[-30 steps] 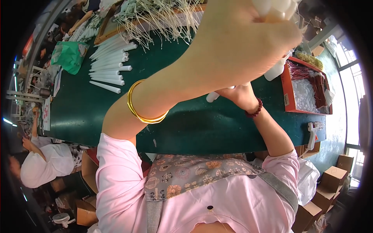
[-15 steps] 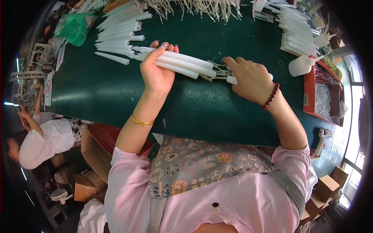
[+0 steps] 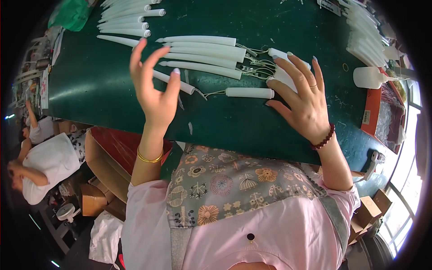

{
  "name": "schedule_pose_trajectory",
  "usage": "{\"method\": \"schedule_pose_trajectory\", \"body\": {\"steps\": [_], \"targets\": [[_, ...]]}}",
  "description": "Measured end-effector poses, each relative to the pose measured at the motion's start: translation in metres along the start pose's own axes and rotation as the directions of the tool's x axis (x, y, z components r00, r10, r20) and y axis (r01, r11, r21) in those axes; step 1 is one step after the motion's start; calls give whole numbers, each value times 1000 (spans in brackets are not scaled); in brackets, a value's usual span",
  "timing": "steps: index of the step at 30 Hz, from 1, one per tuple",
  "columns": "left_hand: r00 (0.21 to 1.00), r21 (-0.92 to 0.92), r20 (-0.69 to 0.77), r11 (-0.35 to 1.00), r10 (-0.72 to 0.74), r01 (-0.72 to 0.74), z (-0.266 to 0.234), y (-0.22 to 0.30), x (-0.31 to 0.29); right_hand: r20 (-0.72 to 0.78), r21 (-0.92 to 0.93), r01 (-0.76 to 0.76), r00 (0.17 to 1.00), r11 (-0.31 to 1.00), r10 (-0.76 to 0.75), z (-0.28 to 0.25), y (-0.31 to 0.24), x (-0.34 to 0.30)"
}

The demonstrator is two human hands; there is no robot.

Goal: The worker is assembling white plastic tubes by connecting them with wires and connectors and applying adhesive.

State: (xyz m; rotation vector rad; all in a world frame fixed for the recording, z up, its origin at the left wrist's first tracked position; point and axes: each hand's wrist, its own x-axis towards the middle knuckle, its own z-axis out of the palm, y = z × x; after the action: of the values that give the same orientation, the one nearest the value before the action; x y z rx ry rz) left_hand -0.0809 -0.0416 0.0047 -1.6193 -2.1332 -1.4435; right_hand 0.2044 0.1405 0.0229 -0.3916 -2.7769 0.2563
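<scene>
Several white tapered candle sticks (image 3: 202, 55) lie side by side on the green table, thin wires running from their right ends to short white cylinders (image 3: 282, 77). My right hand (image 3: 302, 96) rests over those cylinders, fingers spread, partly covering them. A separate white cylinder (image 3: 249, 92) lies nearer to me, wired to a candle stick (image 3: 173, 82) that passes behind my left hand. My left hand (image 3: 156, 94) is raised at the left ends of the sticks, thumb and fingers apart, with nothing held.
More white sticks (image 3: 123, 20) lie in a row at the far left, beside a green plastic bag (image 3: 72, 14). On the right are a pile of white sticks (image 3: 366, 36), a white squeeze bottle (image 3: 369, 77) and a red box (image 3: 372, 112) of parts. Another person (image 3: 49, 162) is at left.
My left hand has let go of the bundle of sticks, which now lies on the table. My right hand has opened out over the cylinders. The view has shifted somewhat.
</scene>
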Motion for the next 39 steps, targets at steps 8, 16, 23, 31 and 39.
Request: {"method": "schedule_pose_trajectory", "body": {"steps": [8, 16, 23, 31, 39], "targets": [[931, 35, 276, 966, 238, -257, -22, 1, 16, -9, -26, -60, 998, 998, 60, -12, -9, -17], [790, 6, 546, 942, 277, -335, 20, 24, 21, -31, -24, -311, 950, 950, 310, -31, -4, -53], [664, -2, 681, 908, 307, -418, 101, 69, 12, -144, -40, -196, 971, 980, 189, -6, 29, -22], [773, 135, 606, 933, 188, -332, 107, 67, 24, -179, 664, -416, 719, 622, 672, 0, 5, -60], [643, 47, 720, 906, 261, -421, 123, 53, 49, -144, 352, -443, 844, 824, 516, 15, -13, -52]]}}
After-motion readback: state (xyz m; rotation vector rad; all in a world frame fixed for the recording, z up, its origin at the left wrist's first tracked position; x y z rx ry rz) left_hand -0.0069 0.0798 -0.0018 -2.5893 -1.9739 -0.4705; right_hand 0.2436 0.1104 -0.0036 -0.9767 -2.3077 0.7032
